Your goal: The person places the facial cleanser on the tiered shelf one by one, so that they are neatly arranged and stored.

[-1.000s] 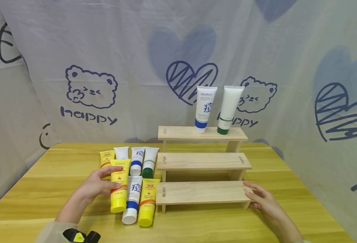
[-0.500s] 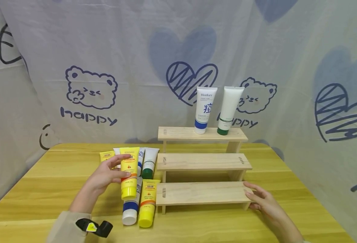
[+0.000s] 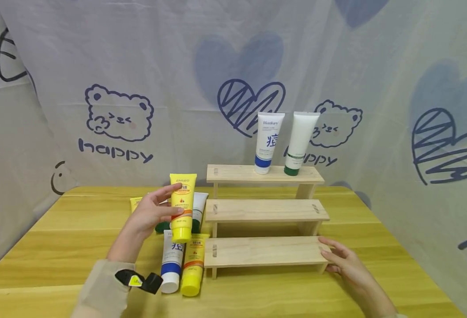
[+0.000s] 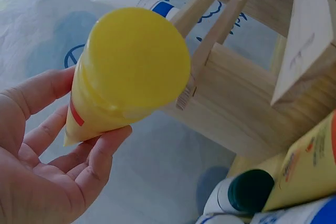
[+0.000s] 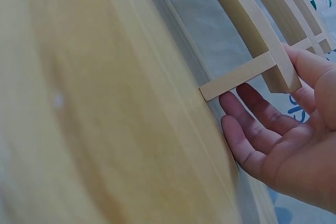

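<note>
My left hand (image 3: 148, 218) pinches a yellow squeeze tube (image 3: 183, 203), cap down, between thumb and fingers. It is held in the air left of the three-tier wooden stand (image 3: 265, 251); its round yellow cap (image 4: 139, 59) fills the middle of the left wrist view. My right hand (image 3: 346, 265) grips the right end of the bottom tier, thumb at the board's edge and fingers (image 5: 241, 145) by its leg. On the top tier stand a white tube with a blue band (image 3: 268, 141) and a white tube with a green cap (image 3: 301, 141).
Several tubes lie left of the stand: a white-and-blue one (image 3: 171, 260), a yellow one (image 3: 193, 271) and a green-capped white one (image 3: 199, 207), others partly hidden behind the left hand. A patterned curtain (image 3: 178, 66) hangs behind the wooden table (image 3: 58, 247).
My left hand has lifted the yellow tube up and to the right, from over the lying tubes toward the stand's left side. My right hand has stayed at the bottom tier.
</note>
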`<act>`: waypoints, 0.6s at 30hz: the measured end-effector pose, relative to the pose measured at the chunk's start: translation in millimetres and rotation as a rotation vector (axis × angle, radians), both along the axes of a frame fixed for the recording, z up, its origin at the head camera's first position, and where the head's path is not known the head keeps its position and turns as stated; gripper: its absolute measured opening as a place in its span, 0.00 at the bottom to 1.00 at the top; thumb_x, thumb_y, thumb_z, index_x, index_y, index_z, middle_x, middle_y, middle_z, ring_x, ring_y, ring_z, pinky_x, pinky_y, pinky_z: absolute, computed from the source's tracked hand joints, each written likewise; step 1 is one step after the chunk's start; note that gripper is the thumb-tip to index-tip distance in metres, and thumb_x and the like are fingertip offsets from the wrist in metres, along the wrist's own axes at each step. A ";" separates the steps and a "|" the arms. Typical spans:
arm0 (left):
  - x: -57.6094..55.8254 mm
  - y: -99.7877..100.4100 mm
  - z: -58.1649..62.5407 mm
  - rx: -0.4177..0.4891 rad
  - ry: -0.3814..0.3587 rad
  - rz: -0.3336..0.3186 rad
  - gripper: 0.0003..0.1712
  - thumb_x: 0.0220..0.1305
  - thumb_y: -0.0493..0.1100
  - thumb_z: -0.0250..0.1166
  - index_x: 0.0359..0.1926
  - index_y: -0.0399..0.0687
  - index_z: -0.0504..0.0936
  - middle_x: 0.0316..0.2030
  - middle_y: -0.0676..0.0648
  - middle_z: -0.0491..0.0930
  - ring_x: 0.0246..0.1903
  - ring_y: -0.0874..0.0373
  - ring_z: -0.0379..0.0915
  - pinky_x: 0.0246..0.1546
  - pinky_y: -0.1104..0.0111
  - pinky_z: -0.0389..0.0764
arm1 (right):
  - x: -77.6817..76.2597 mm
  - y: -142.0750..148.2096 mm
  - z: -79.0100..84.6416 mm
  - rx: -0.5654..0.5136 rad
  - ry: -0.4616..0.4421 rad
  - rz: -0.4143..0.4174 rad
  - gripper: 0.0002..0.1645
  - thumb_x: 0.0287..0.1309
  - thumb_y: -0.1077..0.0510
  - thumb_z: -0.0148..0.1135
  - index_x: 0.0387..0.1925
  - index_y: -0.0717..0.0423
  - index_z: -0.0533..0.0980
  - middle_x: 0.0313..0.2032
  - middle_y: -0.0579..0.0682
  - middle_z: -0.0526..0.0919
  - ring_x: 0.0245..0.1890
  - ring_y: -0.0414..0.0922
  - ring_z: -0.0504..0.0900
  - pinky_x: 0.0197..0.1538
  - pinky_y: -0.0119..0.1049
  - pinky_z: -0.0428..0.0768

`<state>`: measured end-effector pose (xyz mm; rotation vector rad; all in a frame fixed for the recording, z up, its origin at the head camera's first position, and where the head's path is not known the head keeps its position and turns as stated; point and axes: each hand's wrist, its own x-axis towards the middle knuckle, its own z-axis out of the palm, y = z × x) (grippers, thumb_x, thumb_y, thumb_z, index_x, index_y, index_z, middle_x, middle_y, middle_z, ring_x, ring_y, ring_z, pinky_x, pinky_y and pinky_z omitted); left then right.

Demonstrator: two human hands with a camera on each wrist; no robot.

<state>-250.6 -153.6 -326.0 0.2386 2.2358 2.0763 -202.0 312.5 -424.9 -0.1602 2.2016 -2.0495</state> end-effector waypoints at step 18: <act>-22.3 36.3 31.3 0.124 0.119 0.002 0.37 0.50 0.27 0.63 0.62 0.50 0.64 0.61 0.47 0.60 0.51 0.48 0.66 0.42 0.66 0.75 | 0.0 1.1 1.6 0.039 0.048 0.011 0.20 0.58 0.61 0.54 0.51 0.39 0.74 0.39 0.51 0.75 0.34 0.42 0.77 0.35 0.35 0.78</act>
